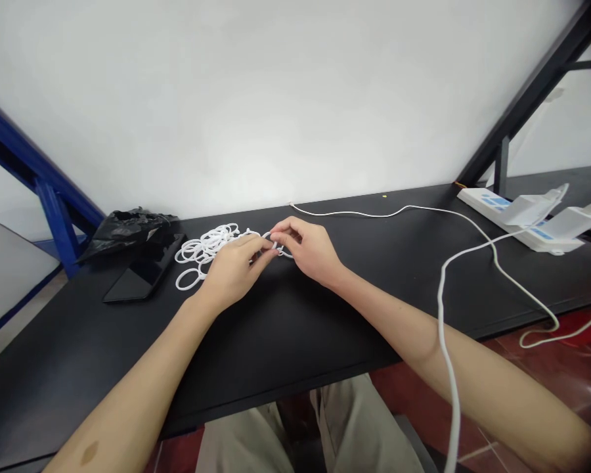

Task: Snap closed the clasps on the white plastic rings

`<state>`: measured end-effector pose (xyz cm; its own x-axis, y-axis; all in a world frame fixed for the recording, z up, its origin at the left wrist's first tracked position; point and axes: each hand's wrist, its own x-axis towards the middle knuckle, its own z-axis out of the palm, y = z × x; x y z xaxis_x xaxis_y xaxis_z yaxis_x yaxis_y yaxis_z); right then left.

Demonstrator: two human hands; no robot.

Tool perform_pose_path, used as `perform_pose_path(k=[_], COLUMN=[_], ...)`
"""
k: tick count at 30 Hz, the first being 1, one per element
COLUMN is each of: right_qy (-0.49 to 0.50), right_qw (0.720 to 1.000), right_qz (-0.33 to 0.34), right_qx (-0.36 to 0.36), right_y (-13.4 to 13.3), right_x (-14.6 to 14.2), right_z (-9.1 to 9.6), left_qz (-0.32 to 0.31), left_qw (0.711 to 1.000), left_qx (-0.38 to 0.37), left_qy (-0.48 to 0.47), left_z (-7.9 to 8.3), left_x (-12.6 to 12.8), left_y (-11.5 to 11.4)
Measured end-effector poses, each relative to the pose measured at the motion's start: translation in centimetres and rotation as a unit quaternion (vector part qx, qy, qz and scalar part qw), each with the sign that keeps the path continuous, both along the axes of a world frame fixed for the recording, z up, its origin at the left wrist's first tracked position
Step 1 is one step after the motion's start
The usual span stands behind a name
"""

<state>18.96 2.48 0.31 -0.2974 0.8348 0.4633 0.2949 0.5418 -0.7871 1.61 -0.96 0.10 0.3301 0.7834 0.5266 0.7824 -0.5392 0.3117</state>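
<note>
My left hand [234, 268] and my right hand [311, 251] meet over the black table, fingertips pinched together on a small white ring [287, 254]. Only parts of this ring show between and beside the fingers. Left of my hands lies a loose pile of white rings [207, 246], thin round hoops, some with a small knob or eyelet. One hoop [187, 279] sticks out at the pile's near side, close to my left wrist. My fingers hide the exact point where the held ring is gripped.
A black phone or tablet [140, 272] and a crumpled black plastic bag [128, 230] lie at the left. On the right, a white power strip [502, 213] has chargers plugged in. A white cable [443, 295] hangs across in front of my right forearm.
</note>
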Motion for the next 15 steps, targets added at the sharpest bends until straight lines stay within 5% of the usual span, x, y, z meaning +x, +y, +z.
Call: perform_pose_path(k=[3,8,15], right_qy=[-0.031,-0.192,-0.346], right_qw=[0.999,0.970,0.934], right_qz=[-0.032,-0.131,-0.071], right_qx=[0.006,0.064,0.061], right_y=[0.5,1.4,0.9], right_x=[0.4,1.4,1.5], right_z=[-0.2,-0.2,-0.8], left_qz=[0.066,0.287,0.350], left_qw=[0.997,0.951,0.922], left_qx=[0.030,0.064,0.010], left_qy=[0.027,0.093,0.168], left_z=[0.2,0.7,0.2], left_x=[-0.4,-2.4,-3.9], left_y=[0.2,0.6,0.7])
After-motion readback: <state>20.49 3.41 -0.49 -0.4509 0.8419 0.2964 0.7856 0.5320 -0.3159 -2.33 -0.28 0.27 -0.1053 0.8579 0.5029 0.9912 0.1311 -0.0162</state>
